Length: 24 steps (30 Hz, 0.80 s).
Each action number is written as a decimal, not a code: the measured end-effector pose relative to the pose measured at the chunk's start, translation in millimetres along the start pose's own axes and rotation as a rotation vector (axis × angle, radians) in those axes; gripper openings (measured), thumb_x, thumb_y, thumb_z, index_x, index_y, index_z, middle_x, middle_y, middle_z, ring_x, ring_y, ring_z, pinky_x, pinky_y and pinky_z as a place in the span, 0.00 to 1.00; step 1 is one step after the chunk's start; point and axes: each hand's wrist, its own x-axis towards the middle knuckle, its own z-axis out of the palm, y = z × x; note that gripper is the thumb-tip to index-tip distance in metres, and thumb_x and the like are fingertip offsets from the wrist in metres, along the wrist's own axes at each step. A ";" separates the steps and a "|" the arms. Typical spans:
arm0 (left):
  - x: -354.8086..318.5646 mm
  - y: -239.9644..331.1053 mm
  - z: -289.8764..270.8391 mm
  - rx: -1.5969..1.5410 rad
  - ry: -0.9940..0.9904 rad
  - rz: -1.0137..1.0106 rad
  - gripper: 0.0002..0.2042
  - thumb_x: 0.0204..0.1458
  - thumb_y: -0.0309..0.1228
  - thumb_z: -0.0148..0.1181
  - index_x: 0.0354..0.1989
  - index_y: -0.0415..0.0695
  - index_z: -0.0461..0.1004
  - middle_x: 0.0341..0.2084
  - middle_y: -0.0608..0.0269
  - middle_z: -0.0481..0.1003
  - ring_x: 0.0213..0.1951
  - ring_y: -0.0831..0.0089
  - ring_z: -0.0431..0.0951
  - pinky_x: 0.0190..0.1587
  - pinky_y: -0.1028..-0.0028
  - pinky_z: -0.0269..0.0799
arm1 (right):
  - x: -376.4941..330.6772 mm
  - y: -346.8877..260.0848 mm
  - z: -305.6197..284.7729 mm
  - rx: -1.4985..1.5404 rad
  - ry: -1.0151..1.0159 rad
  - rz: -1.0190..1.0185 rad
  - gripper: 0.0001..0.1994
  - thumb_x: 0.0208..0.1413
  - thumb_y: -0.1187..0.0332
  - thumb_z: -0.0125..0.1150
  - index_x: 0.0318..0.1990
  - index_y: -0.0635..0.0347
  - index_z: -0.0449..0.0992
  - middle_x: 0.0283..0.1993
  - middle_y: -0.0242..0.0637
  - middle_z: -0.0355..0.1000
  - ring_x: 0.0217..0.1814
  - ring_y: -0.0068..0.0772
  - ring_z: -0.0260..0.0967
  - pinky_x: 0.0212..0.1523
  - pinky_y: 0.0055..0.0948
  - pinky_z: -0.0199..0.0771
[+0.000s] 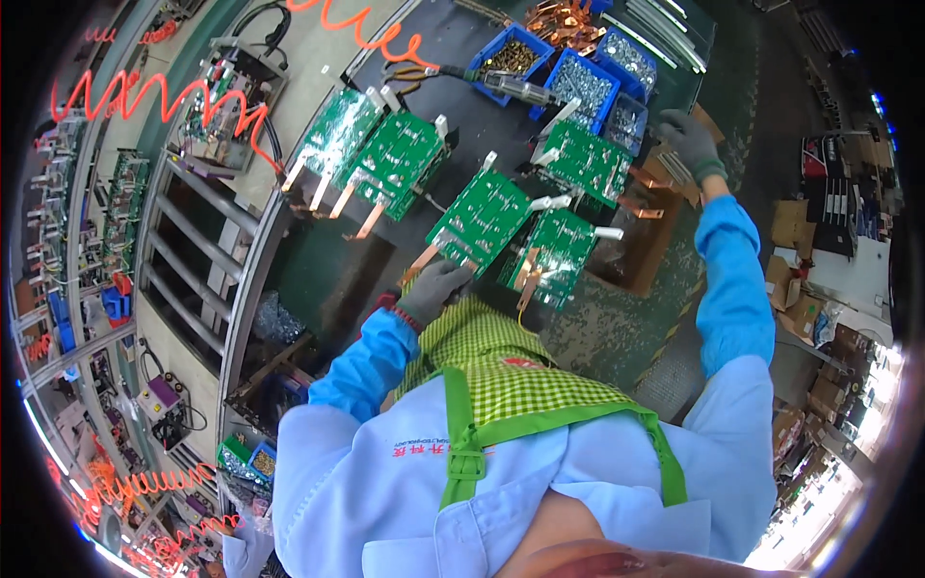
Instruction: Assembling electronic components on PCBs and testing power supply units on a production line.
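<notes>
Several green circuit boards with white tabs and copper strips lie on the dark bench. My left hand (436, 290), in a grey glove, is closed at the near edge of the middle circuit board (480, 221), beside its copper strip (421, 263). Out to the right, my gloved right hand (690, 144) is held with fingers apart, near an open cardboard box (669, 173) beside the bench. No object shows in it. Two boards, a far one (585, 162) and a nearer one (553, 254), lie between my hands. Another pair (396, 161) sits at the left.
Blue bins of small metal parts (582, 85) and a pile of copper pieces (562, 24) stand at the bench's far side. A power screwdriver (520, 90) and pliers (411, 75) lie before them. A metal rail frame (252, 252) runs along the left; red coiled hoses (178, 101) hang there.
</notes>
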 end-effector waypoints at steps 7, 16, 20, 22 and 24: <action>-3.0 12.8 4.1 0.283 0.135 -0.142 0.17 0.57 0.45 0.59 0.29 0.42 0.73 0.18 0.70 0.71 0.20 0.82 0.70 0.21 0.79 0.63 | 114.5 63.5 82.6 -0.598 -0.442 -0.378 0.14 0.48 0.71 0.55 0.44 0.54 0.79 0.51 0.46 0.73 0.57 0.48 0.67 0.58 0.37 0.68; -1.1 3.9 10.6 -0.104 0.184 -0.172 0.10 0.57 0.36 0.59 0.32 0.41 0.74 0.21 0.68 0.71 0.22 0.83 0.69 0.25 0.83 0.64 | 117.3 81.5 95.1 -0.622 -0.458 -0.260 0.16 0.48 0.70 0.58 0.46 0.53 0.76 0.47 0.49 0.72 0.51 0.52 0.70 0.54 0.43 0.68; -1.6 4.4 9.9 -0.044 0.223 -0.272 0.11 0.57 0.37 0.59 0.33 0.42 0.74 0.21 0.69 0.72 0.20 0.83 0.68 0.21 0.81 0.63 | 118.8 78.0 88.8 -0.704 -0.541 -0.257 0.16 0.50 0.69 0.56 0.48 0.51 0.76 0.45 0.48 0.73 0.52 0.51 0.70 0.52 0.45 0.68; -4.7 8.7 10.7 -0.063 0.206 -0.214 0.10 0.57 0.38 0.59 0.33 0.42 0.74 0.21 0.69 0.72 0.19 0.83 0.68 0.20 0.82 0.62 | 120.0 77.6 88.0 -0.662 -0.518 -0.298 0.14 0.50 0.69 0.56 0.45 0.53 0.77 0.44 0.47 0.73 0.50 0.51 0.70 0.52 0.44 0.69; -4.8 10.5 12.1 -0.100 0.165 -0.170 0.10 0.57 0.38 0.60 0.33 0.43 0.74 0.20 0.70 0.72 0.18 0.83 0.67 0.19 0.82 0.61 | 120.7 80.1 88.8 -0.629 -0.463 -0.360 0.12 0.49 0.68 0.57 0.42 0.55 0.78 0.44 0.48 0.73 0.50 0.51 0.70 0.52 0.43 0.69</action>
